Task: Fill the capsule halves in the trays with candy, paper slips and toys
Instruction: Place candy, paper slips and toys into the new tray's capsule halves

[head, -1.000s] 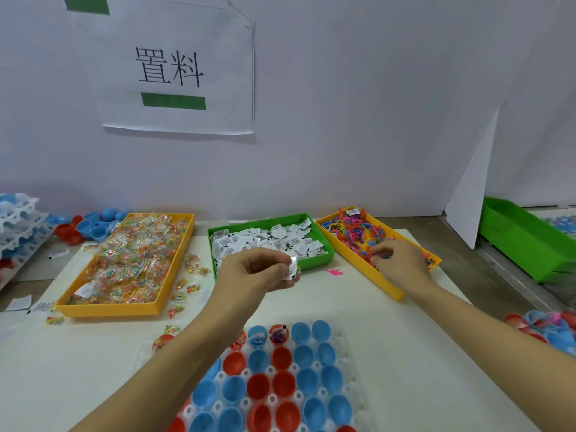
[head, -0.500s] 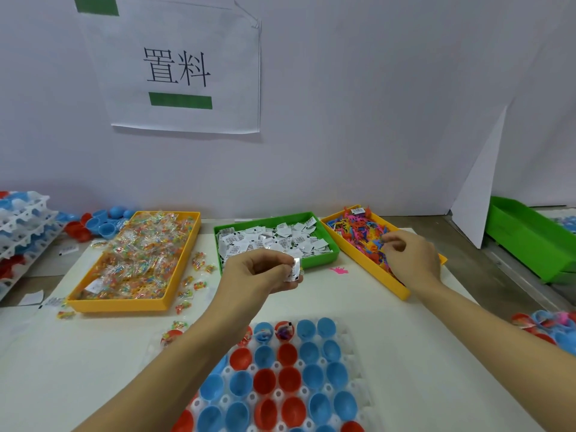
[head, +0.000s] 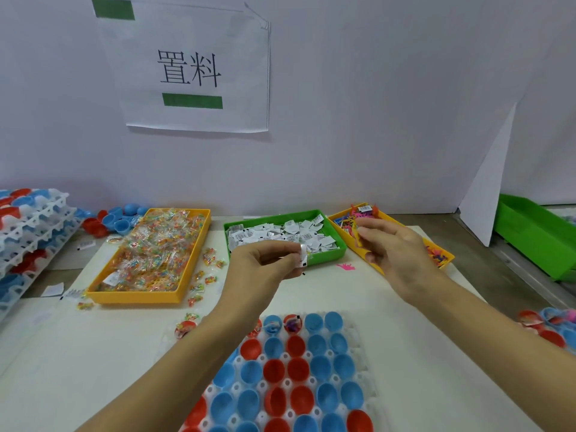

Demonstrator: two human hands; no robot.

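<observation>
Capsule halves (head: 293,372) in tray on near surface mostly empty, few back-row ones filled; left hand (head: 265,266) grip pinching paper slips (head: 303,258), right hand (head: 396,254) grip pinching toy (head: 358,236) over toy bin.

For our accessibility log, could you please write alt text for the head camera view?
A person's left hand pinches a paper slip while the right hand holds a small orange toy, both above a tray of red and blue capsule halves. Behind sit bins of candy, slips and toys.
</observation>
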